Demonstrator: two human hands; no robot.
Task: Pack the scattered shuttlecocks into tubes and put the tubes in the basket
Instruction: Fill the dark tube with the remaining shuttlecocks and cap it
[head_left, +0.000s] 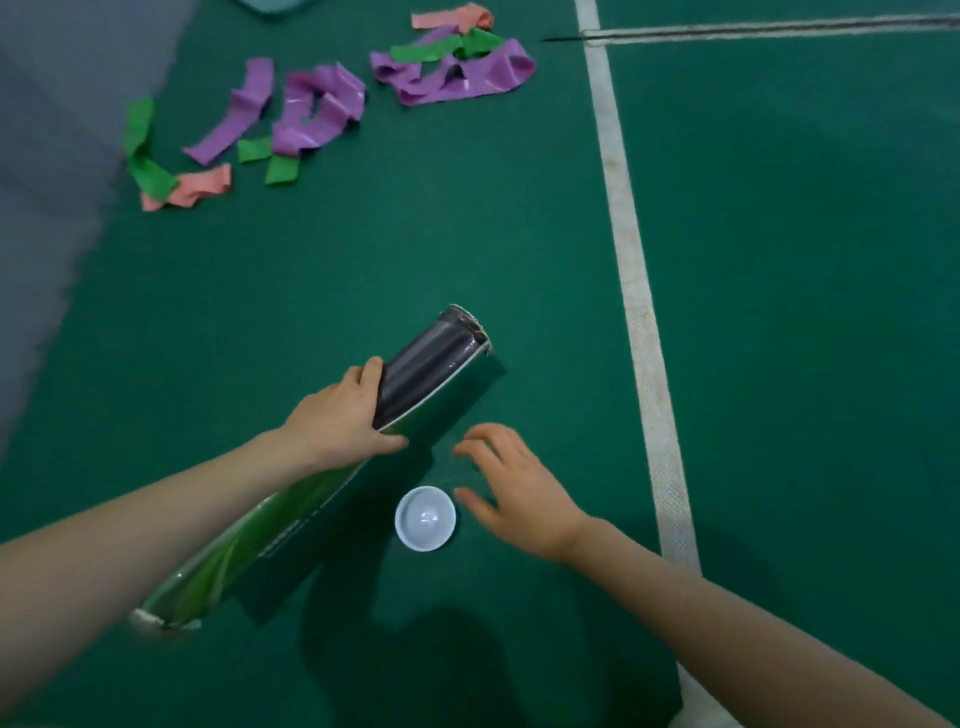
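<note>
While my left grip (345, 415) clamps the tube (332, 467), my empty, spread right grip (511, 488) should pinch the cap (426, 518) at 7 o'clock by its rim.

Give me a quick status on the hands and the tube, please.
Left hand gripping tube, tilted above the court. Right hand open, empty, beside white cap on floor. Nothing in the way.
</note>
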